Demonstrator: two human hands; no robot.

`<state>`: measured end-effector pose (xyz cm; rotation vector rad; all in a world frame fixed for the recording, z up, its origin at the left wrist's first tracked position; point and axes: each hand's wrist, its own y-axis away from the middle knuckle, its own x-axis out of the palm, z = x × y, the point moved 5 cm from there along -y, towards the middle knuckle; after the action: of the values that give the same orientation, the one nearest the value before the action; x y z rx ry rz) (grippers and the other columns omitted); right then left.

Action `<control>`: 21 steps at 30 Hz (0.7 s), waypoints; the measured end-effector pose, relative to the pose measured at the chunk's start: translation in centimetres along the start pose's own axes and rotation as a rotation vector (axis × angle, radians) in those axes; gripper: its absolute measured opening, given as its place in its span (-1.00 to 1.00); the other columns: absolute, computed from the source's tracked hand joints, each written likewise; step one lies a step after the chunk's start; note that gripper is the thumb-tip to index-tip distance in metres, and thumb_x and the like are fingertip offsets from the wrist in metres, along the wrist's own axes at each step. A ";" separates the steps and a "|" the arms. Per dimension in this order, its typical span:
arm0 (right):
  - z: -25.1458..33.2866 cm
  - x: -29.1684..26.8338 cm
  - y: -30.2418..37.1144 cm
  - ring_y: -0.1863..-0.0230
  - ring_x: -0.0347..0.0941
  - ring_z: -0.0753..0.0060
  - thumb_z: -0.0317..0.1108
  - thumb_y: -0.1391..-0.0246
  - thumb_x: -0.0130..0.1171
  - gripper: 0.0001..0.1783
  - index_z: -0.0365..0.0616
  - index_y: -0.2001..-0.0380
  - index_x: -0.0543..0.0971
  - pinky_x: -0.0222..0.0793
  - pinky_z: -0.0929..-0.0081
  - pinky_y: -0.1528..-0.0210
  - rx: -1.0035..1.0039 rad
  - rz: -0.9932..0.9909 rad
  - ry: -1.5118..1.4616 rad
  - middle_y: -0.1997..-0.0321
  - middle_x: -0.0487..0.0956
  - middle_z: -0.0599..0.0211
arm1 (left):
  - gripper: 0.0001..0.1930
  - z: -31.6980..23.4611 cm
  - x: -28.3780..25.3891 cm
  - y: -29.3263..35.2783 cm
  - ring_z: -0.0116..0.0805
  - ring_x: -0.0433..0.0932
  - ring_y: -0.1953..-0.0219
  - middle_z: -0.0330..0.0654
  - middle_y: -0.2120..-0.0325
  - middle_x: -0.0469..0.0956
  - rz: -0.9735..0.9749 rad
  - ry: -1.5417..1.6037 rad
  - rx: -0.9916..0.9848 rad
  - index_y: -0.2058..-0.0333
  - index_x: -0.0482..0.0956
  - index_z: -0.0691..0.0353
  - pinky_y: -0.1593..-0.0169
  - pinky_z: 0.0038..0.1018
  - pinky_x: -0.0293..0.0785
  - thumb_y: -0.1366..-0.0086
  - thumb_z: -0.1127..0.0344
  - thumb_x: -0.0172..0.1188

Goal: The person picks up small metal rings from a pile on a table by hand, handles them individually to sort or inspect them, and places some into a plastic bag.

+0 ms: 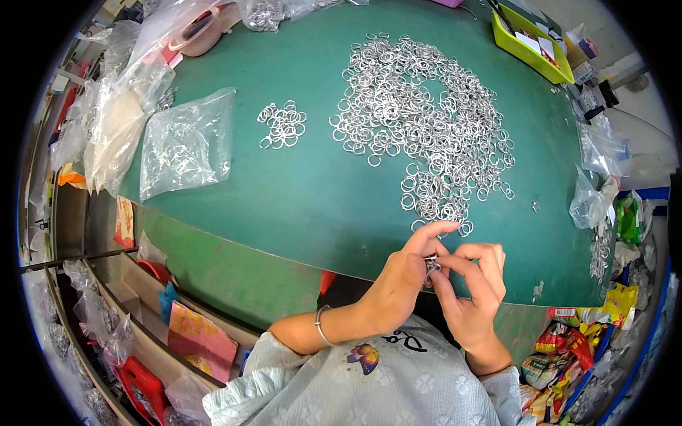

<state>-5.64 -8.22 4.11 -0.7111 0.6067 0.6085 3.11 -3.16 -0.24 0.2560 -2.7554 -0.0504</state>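
Observation:
My left hand (398, 284) and my right hand (474, 284) meet over the near edge of the green table. Between their fingertips is a small bunch of silver metal rings (430, 265), partly hidden by the fingers. The left thumb and fingers close round the bunch while its index finger stretches forward; the right thumb and index finger pinch at the same rings. Just beyond my hands lies a large heap of silver rings (440, 128), spread over the table (284, 206). A much smaller pile of rings (283, 124) sits off to the left.
A clear plastic bag (188, 145) lies flat on the left, beside more bulging bags (117, 135). At the back stand a pink bowl (199, 34) and a yellow-green tray (529, 50). Open drawers (153, 312) are low left; colourful packets (561, 348) are low right.

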 end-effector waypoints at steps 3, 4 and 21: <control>0.2 -0.2 0.0 0.41 0.28 0.36 -0.58 0.46 0.25 -0.76 -0.19 0.54 0.52 0.07 0.44 0.36 -0.014 -0.054 0.002 0.49 0.42 0.38 | -0.14 0.1 0.2 -0.1 -0.63 0.21 0.52 -0.30 0.48 0.33 -0.018 0.020 0.047 -0.04 0.16 0.30 0.50 -0.70 0.11 -0.10 -0.39 -0.56; 0.2 -0.2 0.0 0.42 0.28 0.36 -0.59 0.45 0.25 -0.76 -0.20 0.54 0.52 0.08 0.45 0.36 -0.027 -0.075 0.010 0.49 0.42 0.38 | -0.20 0.2 0.2 -0.1 -0.63 0.21 0.54 -0.30 0.49 0.33 -0.022 0.050 0.020 -0.02 0.19 0.31 0.52 -0.70 0.10 -0.15 -0.34 -0.53; -0.7 -2.1 0.1 0.46 0.30 0.35 -0.65 0.32 0.18 -0.84 -0.28 0.53 0.50 0.17 0.49 0.36 0.096 -0.120 -0.263 0.51 0.47 0.28 | -0.92 -0.5 -0.3 0.5 -0.52 0.44 0.38 -0.14 0.43 0.50 -0.095 0.074 0.150 0.41 0.49 0.38 0.31 -0.63 0.34 -0.06 0.57 0.10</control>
<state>-7.36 -9.28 5.09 -0.5618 0.3450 0.5469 3.51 -2.58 0.12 0.4206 -2.6754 0.1381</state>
